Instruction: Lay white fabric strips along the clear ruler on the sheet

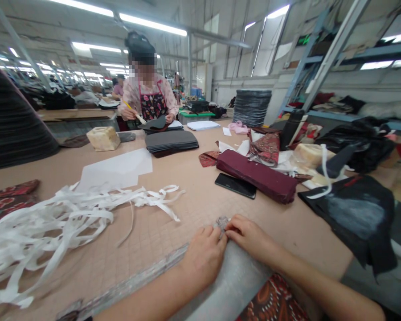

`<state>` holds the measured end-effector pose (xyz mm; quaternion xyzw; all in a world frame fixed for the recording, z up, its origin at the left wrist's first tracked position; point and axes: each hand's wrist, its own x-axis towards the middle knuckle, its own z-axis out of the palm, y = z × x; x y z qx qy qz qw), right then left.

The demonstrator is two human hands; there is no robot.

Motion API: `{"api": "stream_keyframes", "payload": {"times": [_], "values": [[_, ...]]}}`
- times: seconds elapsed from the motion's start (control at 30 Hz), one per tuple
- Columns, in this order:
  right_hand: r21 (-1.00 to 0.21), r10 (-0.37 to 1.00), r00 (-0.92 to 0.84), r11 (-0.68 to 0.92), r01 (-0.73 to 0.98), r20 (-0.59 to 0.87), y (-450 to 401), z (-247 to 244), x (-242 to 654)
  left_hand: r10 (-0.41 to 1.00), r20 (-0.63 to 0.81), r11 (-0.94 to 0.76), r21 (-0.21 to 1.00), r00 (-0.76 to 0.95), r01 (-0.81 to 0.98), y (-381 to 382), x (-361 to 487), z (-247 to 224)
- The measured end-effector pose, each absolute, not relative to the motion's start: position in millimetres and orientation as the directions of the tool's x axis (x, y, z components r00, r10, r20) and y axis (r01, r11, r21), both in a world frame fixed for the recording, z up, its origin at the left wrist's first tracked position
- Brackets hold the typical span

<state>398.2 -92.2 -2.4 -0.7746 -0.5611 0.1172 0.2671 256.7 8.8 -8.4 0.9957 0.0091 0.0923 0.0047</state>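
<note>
Grip: fingers drawn in narrow on both sides; the left hand [205, 252] and the right hand [250, 235] pinch a bunched bit of grey cloth [222, 223] between them, fingertips almost meeting, exact contact partly hidden by the knuckles. Clock centred on the hands, 12 straight ahead. Grey cloth lies at the near side of the table [173, 240]; from the pinch, a narrow grey strip [147, 274] runs toward 8 o'clock, passing behind the left forearm. A smooth grey sheet [235, 267] spreads at 6, below the hands; dark red patterned fabric [272, 301] at 5. Near 12: black phone [235, 186], flat, just beside a maroon folded bundle [257, 176] at 1. At 3, black cloth [357, 214] with a pale smear, hanging over the table edge. At 9, a loose tangle of white strips [53, 236]; at 10, white paper [118, 169] and, farther out, a pale block [103, 138]. At 11, a stack of dark panels [172, 141]; beyond it a co-worker [150, 96] holds a yellow-handled brush [129, 106] over a dark piece [155, 123].
</note>
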Motion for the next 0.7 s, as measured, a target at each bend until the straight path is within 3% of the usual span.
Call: {"api": "stream_keyframes", "payload": {"times": [0.3,0.5,0.7], "values": [[-0.455,0.933,0.360,-0.326,0.829,-0.011,-70.7,1.2,406.5,0.022,0.187,-1.000,0.002,0.982,0.022,7.6,256.1,-10.2],[-0.476,0.952,0.283,-0.302,0.826,-0.114,-60.1,5.5,423.3,0.040,0.175,-0.999,0.008,0.984,0.039,7.8,257.8,-4.2],[-0.511,0.945,0.308,-0.320,0.798,-0.111,-61.2,4.1,422.4,0.096,0.075,-0.992,0.086,0.993,0.089,11.9,234.7,3.7]]}}
